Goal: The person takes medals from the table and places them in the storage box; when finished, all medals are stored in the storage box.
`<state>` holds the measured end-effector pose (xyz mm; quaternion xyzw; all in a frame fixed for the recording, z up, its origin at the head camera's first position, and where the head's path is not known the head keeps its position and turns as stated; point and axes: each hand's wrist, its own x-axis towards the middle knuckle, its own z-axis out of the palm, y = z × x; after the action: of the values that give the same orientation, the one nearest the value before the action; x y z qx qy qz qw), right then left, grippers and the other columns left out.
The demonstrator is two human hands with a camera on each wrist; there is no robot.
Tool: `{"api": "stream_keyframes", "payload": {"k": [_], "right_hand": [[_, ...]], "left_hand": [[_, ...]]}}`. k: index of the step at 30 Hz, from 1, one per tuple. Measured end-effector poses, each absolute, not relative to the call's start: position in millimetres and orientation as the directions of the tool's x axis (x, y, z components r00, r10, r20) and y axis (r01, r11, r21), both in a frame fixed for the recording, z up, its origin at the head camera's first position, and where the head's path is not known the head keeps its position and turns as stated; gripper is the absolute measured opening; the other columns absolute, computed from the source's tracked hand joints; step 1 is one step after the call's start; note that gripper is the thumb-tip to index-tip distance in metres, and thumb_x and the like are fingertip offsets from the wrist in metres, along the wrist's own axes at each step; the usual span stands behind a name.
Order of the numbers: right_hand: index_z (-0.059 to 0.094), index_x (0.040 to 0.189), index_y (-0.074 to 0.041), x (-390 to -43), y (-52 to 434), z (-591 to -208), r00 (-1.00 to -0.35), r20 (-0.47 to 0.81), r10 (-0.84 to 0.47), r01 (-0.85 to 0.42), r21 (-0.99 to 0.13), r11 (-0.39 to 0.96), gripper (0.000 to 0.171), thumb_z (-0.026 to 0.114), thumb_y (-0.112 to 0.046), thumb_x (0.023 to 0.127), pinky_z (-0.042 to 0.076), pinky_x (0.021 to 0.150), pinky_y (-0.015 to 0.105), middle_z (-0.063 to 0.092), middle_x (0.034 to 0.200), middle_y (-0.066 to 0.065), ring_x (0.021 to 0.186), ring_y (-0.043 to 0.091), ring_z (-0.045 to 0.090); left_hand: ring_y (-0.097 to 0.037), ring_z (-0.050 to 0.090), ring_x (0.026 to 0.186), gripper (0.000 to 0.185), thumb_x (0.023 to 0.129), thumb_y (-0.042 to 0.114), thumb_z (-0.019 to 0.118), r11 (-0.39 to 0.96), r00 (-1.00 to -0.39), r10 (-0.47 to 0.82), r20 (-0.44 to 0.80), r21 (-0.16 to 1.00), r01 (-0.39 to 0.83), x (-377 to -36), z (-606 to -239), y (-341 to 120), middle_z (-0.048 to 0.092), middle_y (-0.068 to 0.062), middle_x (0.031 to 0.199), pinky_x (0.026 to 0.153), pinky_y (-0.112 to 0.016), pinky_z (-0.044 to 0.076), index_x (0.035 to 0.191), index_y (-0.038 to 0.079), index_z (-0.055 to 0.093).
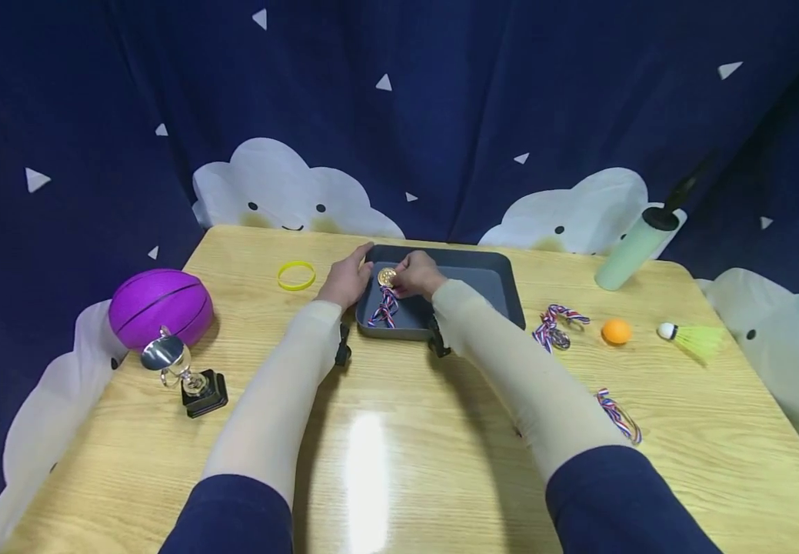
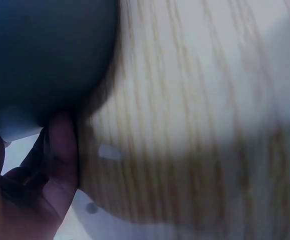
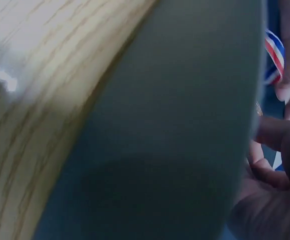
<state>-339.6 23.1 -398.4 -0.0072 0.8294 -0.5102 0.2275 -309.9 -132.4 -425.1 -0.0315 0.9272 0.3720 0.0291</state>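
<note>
A dark grey tray sits at the far middle of the wooden table. My right hand pinches a gold medal just above the tray's left part. The medal's red, white and blue ribbon trails down into the tray. My left hand rests against the tray's left rim, thumb stretched toward the far corner. In the left wrist view a finger lies beside the tray. The right wrist view shows the tray wall, a bit of ribbon and curled fingers.
A purple basketball and a small silver trophy stand at the left, a yellow wristband behind them. To the right lie two more ribbons, an orange ball, a shuttlecock and a green pump.
</note>
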Motion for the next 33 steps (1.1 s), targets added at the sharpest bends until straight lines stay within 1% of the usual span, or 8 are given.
{"api": "stream_keyframes", "payload": {"k": [5,9,11,13,16,21,26,33], "right_hand": [[0.055,0.079,-0.005,-342.4,22.3,-400.0,-0.932,-0.28,-0.23,0.065,-0.755,0.653,0.022,0.068,0.005,0.094,0.059,0.05,0.018,0.058,0.056,0.001,0.043,0.005,0.057],[0.06,0.078,-0.005,-344.5,26.7,-392.6,-0.939,-0.244,-0.242,-0.002,-0.7,0.714,0.022,0.066,-0.004,0.099,0.064,0.058,0.022,0.062,0.065,0.002,0.048,0.006,0.06],[0.061,0.082,-0.003,-345.3,33.8,-386.0,-0.933,-0.237,-0.27,-0.024,-0.71,0.704,0.019,0.064,-0.006,0.101,0.067,0.066,0.028,0.064,0.075,0.006,0.054,0.009,0.063],[0.06,0.086,-0.002,-346.2,44.9,-376.2,-0.926,-0.225,-0.304,-0.043,-0.735,0.677,0.016,0.062,-0.005,0.101,0.067,0.068,0.029,0.062,0.08,0.007,0.058,0.011,0.063],[0.06,0.095,0.002,-347.0,70.7,-356.5,-0.911,-0.2,-0.361,-0.084,-0.767,0.636,0.009,0.059,-0.003,0.102,0.067,0.069,0.029,0.061,0.081,0.008,0.062,0.011,0.063],[0.06,0.105,0.009,-343.5,130.2,-333.0,-0.895,-0.156,-0.417,-0.149,-0.778,0.61,0.015,0.056,-0.006,0.106,0.058,0.059,0.019,0.062,0.072,0.003,0.061,0.008,0.062],[0.058,0.113,0.011,-330.6,199.1,-335.1,-0.886,-0.172,-0.43,-0.147,-0.776,0.613,0.02,0.054,-0.007,0.106,0.061,0.064,0.018,0.065,0.081,0.004,0.068,0.006,0.065],[0.062,0.113,0.01,-301.1,269.6,-345.1,-0.89,-0.172,-0.422,-0.206,-0.675,0.709,0.02,0.057,-0.009,0.107,0.059,0.065,0.02,0.068,0.092,0.013,0.073,0.008,0.063]], "left_hand": [[-0.041,0.045,0.151,0.053,0.113,0.027,0.042,0.721,-0.998,-0.027,-0.053,0.691,-0.056,-312.7,-423.2,-129.3,0.047,-0.02,0.162,0.128,-0.054,0.037,0.165,0.023,0.034],[-0.04,0.044,0.152,0.053,0.114,0.028,0.041,0.725,-0.998,-0.022,-0.059,0.686,-0.057,-314.5,-419.6,-128.9,0.046,-0.019,0.163,0.129,-0.053,0.036,0.165,0.024,0.033],[-0.04,0.043,0.153,0.053,0.114,0.028,0.041,0.723,-0.998,-0.023,-0.064,0.689,-0.061,-314.2,-419.6,-129.5,0.045,-0.018,0.164,0.129,-0.053,0.035,0.166,0.025,0.032],[-0.04,0.043,0.153,0.053,0.114,0.029,0.041,0.722,-0.997,-0.026,-0.071,0.688,-0.068,-313.7,-420.3,-130.3,0.044,-0.018,0.165,0.13,-0.053,0.034,0.166,0.025,0.032],[-0.041,0.042,0.154,0.053,0.114,0.029,0.04,0.722,-0.997,-0.028,-0.068,0.689,-0.067,-313.7,-421.7,-131.9,0.043,-0.018,0.165,0.131,-0.053,0.033,0.166,0.025,0.031],[-0.04,0.04,0.154,0.053,0.114,0.028,0.04,0.719,-0.996,-0.036,-0.081,0.69,-0.082,-313.6,-423.0,-132.9,0.042,-0.017,0.167,0.131,-0.053,0.032,0.166,0.025,0.03],[-0.039,0.04,0.155,0.054,0.114,0.029,0.039,0.722,-0.995,-0.034,-0.097,0.686,-0.091,-312.2,-427.6,-131.4,0.041,-0.016,0.167,0.131,-0.053,0.032,0.167,0.026,0.029],[-0.04,0.041,0.154,0.053,0.114,0.028,0.04,0.717,-0.996,-0.037,-0.084,0.692,-0.085,-310.2,-427.0,-129.6,0.042,-0.017,0.166,0.131,-0.053,0.033,0.166,0.024,0.031]]}}
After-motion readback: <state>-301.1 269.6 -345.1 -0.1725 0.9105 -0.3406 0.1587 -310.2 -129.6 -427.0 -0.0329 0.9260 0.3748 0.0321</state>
